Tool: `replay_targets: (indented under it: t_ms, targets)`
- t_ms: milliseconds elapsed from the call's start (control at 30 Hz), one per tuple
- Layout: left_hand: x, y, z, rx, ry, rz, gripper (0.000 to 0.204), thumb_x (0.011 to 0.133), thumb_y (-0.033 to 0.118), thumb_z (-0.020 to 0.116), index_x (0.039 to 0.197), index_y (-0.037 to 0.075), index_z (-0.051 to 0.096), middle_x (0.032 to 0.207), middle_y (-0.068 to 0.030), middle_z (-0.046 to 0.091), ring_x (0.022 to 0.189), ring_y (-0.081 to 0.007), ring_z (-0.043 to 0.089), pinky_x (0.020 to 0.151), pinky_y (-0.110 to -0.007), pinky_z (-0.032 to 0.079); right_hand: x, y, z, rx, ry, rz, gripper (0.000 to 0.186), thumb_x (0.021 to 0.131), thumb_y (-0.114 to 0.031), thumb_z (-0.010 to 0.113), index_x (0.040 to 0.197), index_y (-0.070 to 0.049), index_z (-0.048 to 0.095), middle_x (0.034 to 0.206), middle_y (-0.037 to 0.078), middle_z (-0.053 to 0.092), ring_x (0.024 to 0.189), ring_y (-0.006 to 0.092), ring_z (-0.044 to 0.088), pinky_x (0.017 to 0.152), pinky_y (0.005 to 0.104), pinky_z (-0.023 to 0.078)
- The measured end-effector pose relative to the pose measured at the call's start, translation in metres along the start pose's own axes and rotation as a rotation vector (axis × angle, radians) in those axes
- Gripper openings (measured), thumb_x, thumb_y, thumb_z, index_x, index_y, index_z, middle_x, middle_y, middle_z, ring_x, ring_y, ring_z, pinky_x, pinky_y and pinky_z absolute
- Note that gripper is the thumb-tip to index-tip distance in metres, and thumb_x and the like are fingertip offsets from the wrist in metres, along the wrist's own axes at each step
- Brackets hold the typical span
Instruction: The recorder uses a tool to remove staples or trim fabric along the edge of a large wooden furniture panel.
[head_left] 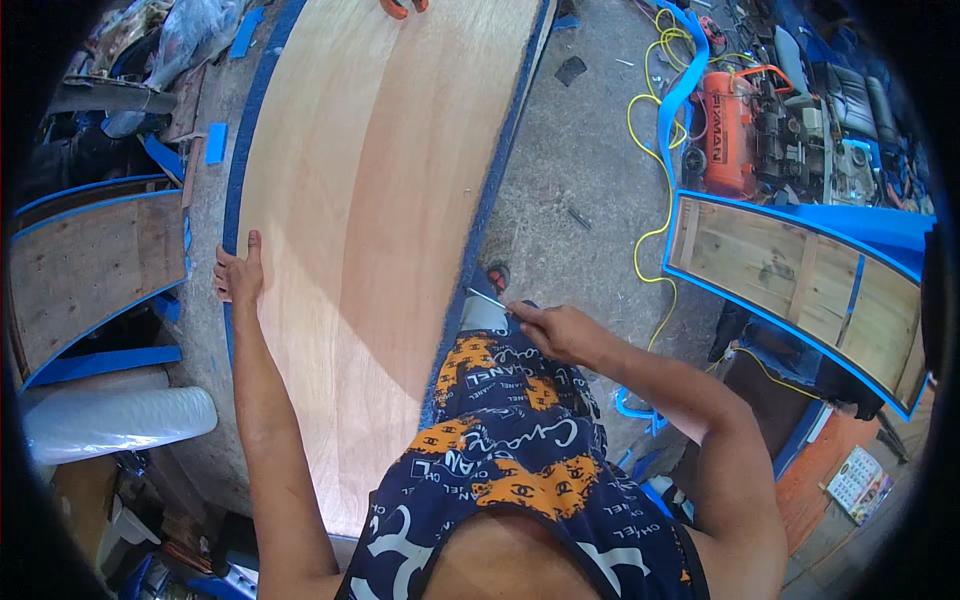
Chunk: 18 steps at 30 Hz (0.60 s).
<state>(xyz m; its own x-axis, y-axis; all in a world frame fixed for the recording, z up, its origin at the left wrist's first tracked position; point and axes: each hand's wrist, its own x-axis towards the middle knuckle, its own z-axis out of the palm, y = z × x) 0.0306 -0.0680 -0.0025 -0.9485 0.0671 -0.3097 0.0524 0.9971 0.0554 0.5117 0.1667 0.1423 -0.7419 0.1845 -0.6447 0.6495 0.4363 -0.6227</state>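
Note:
A long plywood panel point(390, 190), edged with dark blue foam-like strips, stretches away in front of me. My left hand point(238, 268) grips its left edge, thumb on the wood and fingers curled over the blue strip point(240, 160). Closed fingers of my right hand point(555, 330) hold a thin metal-shafted tool point(487, 298), perhaps a screwdriver; its handle is hidden in the fist. The tool's tip points left at the panel's right blue edge point(478, 240), beside my leg. Whether it touches the strip I cannot tell.
At the far end an orange-and-dark shape point(403, 8) shows, unclear. Right are a yellow hose point(640, 170), an orange air compressor point(728, 130) and a blue-edged wooden frame point(800, 285). Left are a curved board point(100, 265) and a plastic-wrapped roll point(120, 422). Scraps lie on the concrete floor point(575, 150).

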Motion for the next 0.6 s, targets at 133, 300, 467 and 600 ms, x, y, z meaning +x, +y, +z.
replay_targets:
  t_ms: [133, 300, 467, 600]
  targets:
    - [0.001, 0.000, 0.001, 0.003, 0.002, -0.004, 0.118, 0.068, 0.091, 0.043, 0.151, 0.009, 0.022, 0.150, -0.0250, 0.027, 0.139, -0.0450, 0.023, 0.108, -0.064, 0.015, -0.002, -0.003, 0.006, 0.019, 0.016, 0.041, 0.041, 0.095, -0.022, 0.049, 0.135, -0.014, 0.050, 0.082, 0.023, 0.066, 0.072, 0.0405, 0.065, 0.069, 0.0497, 0.052]
    - [0.001, 0.000, 0.000, -0.008, -0.011, 0.002, 0.119, 0.068, 0.091, 0.043, 0.151, 0.009, 0.021, 0.150, -0.0260, 0.027, 0.139, -0.0448, 0.023, 0.108, -0.064, 0.015, -0.001, -0.005, 0.012, 0.059, 0.026, 0.061, 0.041, 0.095, -0.022, 0.049, 0.135, -0.014, 0.050, 0.083, 0.023, 0.067, 0.074, 0.0402, 0.066, 0.071, 0.0497, 0.052]
    - [0.001, 0.000, 0.001, 0.018, 0.017, 0.004, 0.118, 0.068, 0.092, 0.043, 0.151, 0.010, 0.021, 0.148, -0.0281, 0.029, 0.137, -0.0448, 0.026, 0.108, -0.063, 0.016, -0.003, -0.007, 0.013, 0.048, 0.050, 0.067, 0.041, 0.096, -0.023, 0.048, 0.135, -0.014, 0.050, 0.084, 0.023, 0.067, 0.076, 0.0399, 0.066, 0.072, 0.0495, 0.052]
    - [0.000, -0.001, 0.001, 0.011, 0.026, 0.014, 0.118, 0.068, 0.092, 0.042, 0.151, 0.011, 0.021, 0.147, -0.0280, 0.030, 0.136, -0.0448, 0.028, 0.107, -0.063, 0.017, -0.004, -0.008, 0.010, 0.071, 0.038, 0.085, 0.041, 0.096, -0.023, 0.048, 0.136, -0.014, 0.051, 0.089, 0.023, 0.067, 0.079, 0.0407, 0.066, 0.074, 0.0488, 0.052]
